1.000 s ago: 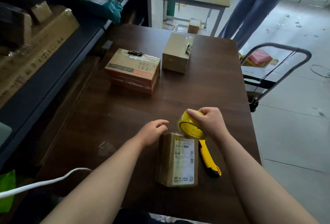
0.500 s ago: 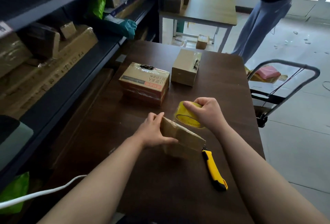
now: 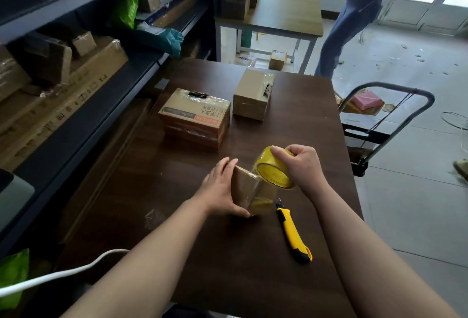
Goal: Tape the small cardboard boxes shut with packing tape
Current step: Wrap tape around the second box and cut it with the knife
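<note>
**Taping a small box on the dark table**

Dark wood-grain table (image 3: 253,267), head view. Left hand (image 3: 222,191) clasps the small cardboard box (image 3: 247,188) standing on edge at table centre, fingers curled over its far edge. Right hand (image 3: 301,165) grips the yellow tape roll (image 3: 272,168) against the box; glossy strip on the cardboard. Yellow-black knife (image 3: 293,234) lies just beside.

The long flat carton (image 3: 63,105) on the shelf bears "X-4" beside a row of printed squares. The printed box (image 3: 195,117) on the table carries upside-down Chinese characters, too small to read. Red print rings the tape roll (image 3: 274,170), illegible.
</note>
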{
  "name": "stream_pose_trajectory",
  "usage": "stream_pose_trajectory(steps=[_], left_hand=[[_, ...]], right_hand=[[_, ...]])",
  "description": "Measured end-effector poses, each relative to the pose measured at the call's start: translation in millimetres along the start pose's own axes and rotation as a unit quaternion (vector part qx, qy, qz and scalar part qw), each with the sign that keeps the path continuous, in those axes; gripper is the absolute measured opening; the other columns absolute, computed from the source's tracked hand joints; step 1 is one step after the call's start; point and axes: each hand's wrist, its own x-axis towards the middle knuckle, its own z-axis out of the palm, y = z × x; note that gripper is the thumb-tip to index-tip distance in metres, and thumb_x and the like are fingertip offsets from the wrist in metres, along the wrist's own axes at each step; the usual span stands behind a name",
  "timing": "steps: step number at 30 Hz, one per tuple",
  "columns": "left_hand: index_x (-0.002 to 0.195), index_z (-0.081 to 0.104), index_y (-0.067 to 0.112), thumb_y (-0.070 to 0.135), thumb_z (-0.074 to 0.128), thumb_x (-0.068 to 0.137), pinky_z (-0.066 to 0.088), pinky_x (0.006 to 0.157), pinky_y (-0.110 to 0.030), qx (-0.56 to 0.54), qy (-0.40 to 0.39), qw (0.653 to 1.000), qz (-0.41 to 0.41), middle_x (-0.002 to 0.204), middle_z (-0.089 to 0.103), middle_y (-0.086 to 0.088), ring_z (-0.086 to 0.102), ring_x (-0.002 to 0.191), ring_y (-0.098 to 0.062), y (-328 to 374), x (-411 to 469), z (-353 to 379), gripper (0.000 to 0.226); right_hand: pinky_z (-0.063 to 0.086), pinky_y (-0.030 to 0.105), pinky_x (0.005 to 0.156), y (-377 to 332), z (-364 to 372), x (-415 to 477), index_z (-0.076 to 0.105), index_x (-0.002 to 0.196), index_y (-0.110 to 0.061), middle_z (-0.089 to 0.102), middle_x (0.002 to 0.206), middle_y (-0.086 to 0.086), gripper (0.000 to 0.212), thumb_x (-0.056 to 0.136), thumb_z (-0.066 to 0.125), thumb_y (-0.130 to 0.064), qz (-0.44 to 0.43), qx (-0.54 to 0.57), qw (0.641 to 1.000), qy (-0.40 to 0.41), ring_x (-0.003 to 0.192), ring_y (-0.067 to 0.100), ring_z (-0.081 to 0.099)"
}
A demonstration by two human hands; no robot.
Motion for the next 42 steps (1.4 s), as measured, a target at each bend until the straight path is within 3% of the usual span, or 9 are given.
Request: stream_pose_trajectory(steps=[5, 8, 11, 15, 23, 26, 34, 38, 42], left_hand=[[0.148, 0.006, 0.029, 0.049, 0.091, 0.047, 0.026, 0.117, -0.041, 0.016, -0.024, 1.0, 0.009, 0.154, -0.016, 0.012, 0.008, 0.146, -0.023, 6, -4, 6, 0.133], [0.138, 0.016, 0.031, 0.038, 0.091, 0.053, 0.043, 0.104, -0.042, -0.004, -0.002, 1.0, 0.02, 0.152, -0.009, 0.007, 0.036, 0.132, -0.03, 6, -6, 9, 0.113], [0.135, 0.017, 0.028, 0.037, 0.084, 0.063, 0.05, 0.089, -0.042, 0.049, 0.044, 0.997, 0.029, 0.144, 0.009, 0.0, 0.048, 0.115, -0.028, 8, -8, 12, 0.098], [0.135, 0.006, 0.029, 0.038, 0.077, 0.073, 0.045, 0.095, -0.039, 0.146, 0.151, 0.977, -0.029, 0.139, 0.005, -0.008, 0.039, 0.119, -0.027, 2, -10, 8, 0.095], [0.135, 0.035, 0.02, 0.037, 0.077, 0.075, 0.041, 0.1, -0.036, 0.254, -0.034, 0.966, 0.008, 0.135, 0.031, -0.007, 0.04, 0.124, -0.025, -6, -10, 20, 0.076], [0.135, 0.041, 0.021, 0.032, 0.073, 0.079, 0.036, 0.104, -0.035, 0.256, -0.037, 0.965, 0.03, 0.138, 0.035, -0.005, 0.038, 0.127, -0.023, -11, -6, 24, 0.066], [0.152, -0.014, 0.029, 0.02, 0.068, 0.084, -0.005, 0.119, -0.047, 0.324, -0.125, 0.936, 0.055, 0.161, -0.016, -0.001, -0.018, 0.147, -0.024, 8, 40, 19, 0.106], [0.151, -0.014, 0.034, 0.025, 0.071, 0.082, -0.002, 0.119, -0.051, 0.373, -0.193, 0.903, 0.091, 0.161, -0.016, 0.001, -0.018, 0.146, -0.024, 13, 61, 26, 0.11], [0.152, -0.009, 0.034, 0.029, 0.086, 0.064, 0.014, 0.117, -0.052, 0.339, -0.191, 0.919, 0.068, 0.161, -0.009, 0.003, -0.012, 0.148, -0.023, 9, 68, 28, 0.13]], right_hand=[[0.029, 0.016, 0.042, 5, -7, -6, 0.054, 0.052, -0.014, 0.038, 0.049, -0.006, 0.041, 0.082, 0.075, -0.032, 0.005, 0.02, 1.0, 0.008, 0.043, 0.003, 0.035], [0.03, 0.017, 0.043, 2, -12, -5, 0.057, 0.057, -0.008, 0.04, 0.053, -0.002, 0.039, 0.083, 0.075, -0.031, -0.007, 0.032, 0.999, 0.006, 0.046, 0.004, 0.035], [0.029, 0.018, 0.044, -2, -15, -5, 0.058, 0.06, 0.0, 0.04, 0.054, 0.002, 0.041, 0.083, 0.074, -0.03, -0.015, 0.027, 0.999, 0.009, 0.048, 0.007, 0.035], [0.031, 0.027, 0.049, 0, -20, -1, 0.057, 0.055, -0.004, 0.04, 0.051, 0.0, 0.044, 0.082, 0.074, -0.035, -0.009, -0.03, 0.999, 0.043, 0.051, 0.012, 0.037], [0.043, 0.032, 0.06, 26, -4, -8, 0.062, 0.061, -0.014, 0.057, 0.062, -0.001, 0.046, 0.083, 0.063, -0.055, 0.093, -0.203, 0.974, -0.035, 0.07, 0.021, 0.058], [0.04, 0.029, 0.06, 37, -8, -15, 0.061, 0.063, -0.018, 0.058, 0.066, -0.003, 0.042, 0.084, 0.06, -0.055, 0.124, -0.243, 0.961, -0.051, 0.075, 0.021, 0.059], [0.041, 0.029, 0.059, 66, -22, -35, 0.063, 0.065, -0.019, 0.062, 0.069, -0.001, 0.04, 0.085, 0.062, -0.053, 0.179, -0.214, 0.959, -0.057, 0.075, 0.018, 0.061], [0.044, 0.03, 0.062, 82, -32, -43, 0.065, 0.066, -0.018, 0.062, 0.068, -0.001, 0.04, 0.083, 0.065, -0.054, 0.205, -0.201, 0.955, -0.071, 0.075, 0.018, 0.061], [0.044, 0.032, 0.062, 97, -48, -53, 0.067, 0.066, -0.016, 0.062, 0.066, 0.0, 0.041, 0.082, 0.067, -0.053, 0.22, -0.201, 0.951, -0.078, 0.072, 0.018, 0.06]])
